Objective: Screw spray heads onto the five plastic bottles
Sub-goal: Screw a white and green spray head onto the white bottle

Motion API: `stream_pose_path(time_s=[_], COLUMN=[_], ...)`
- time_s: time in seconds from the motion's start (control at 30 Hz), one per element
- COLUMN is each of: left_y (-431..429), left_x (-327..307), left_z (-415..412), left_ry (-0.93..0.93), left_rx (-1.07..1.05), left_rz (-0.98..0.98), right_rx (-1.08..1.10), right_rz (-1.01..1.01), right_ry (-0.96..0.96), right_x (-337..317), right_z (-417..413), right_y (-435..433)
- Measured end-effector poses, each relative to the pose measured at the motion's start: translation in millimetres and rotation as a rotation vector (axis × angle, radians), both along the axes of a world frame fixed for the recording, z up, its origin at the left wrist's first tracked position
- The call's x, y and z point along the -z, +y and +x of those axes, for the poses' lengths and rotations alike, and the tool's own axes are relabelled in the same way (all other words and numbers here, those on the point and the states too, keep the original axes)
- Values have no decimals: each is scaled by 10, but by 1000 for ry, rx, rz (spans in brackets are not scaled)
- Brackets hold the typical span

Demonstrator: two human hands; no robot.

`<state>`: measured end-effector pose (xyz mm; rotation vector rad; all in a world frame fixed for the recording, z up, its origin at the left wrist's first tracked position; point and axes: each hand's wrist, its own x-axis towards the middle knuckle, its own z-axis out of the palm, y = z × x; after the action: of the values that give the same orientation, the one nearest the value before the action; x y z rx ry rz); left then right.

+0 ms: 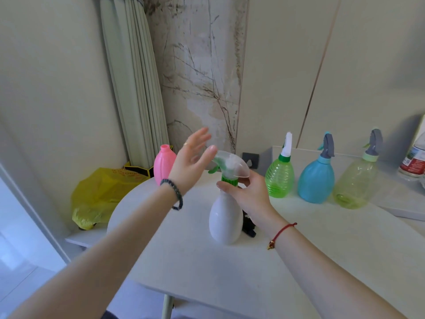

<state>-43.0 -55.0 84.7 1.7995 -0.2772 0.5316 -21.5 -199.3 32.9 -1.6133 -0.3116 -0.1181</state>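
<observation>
Head view: two hands at a white bottle [225, 219] on the table [299, 261].
Right hand [250, 194] pinches the green collar under the spray head [232, 165]. Left hand [193, 162] is open flat, holding nothing, just left of the spray head.

Pale wall panels [287, 72] across upper frame, veined marble slab [202, 72] centre top, pleated curtain [135, 88] upper left, white table [276, 261] below, yellow bag [101, 194] left.

Red print on yellow bag [99, 192], label on far-right bottle [414, 160]: both illegible.
</observation>
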Motion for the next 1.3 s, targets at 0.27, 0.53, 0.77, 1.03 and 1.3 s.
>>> stream_pose_path(time_s=[0.27, 0.53, 0.77, 1.03, 1.3], left_y=[-70, -66, -67, -77, -75], left_x=[-142, -163, -169, -152, -74], left_z=[55, 44, 52, 57, 63], left_ry=[55, 91, 110, 104, 53], left_rx=[114, 148, 148, 142, 90], left_rz=[296, 298, 305, 298, 217], right_rx=[-62, -163, -167, -93, -221], right_rz=[0, 23, 62, 82, -49], right_ry=[14, 17, 53, 23, 60], right_x=[-24, 85, 100, 64, -14], right_z=[-16, -10, -9, -15, 11], right_y=[38, -30, -13, 16, -132])
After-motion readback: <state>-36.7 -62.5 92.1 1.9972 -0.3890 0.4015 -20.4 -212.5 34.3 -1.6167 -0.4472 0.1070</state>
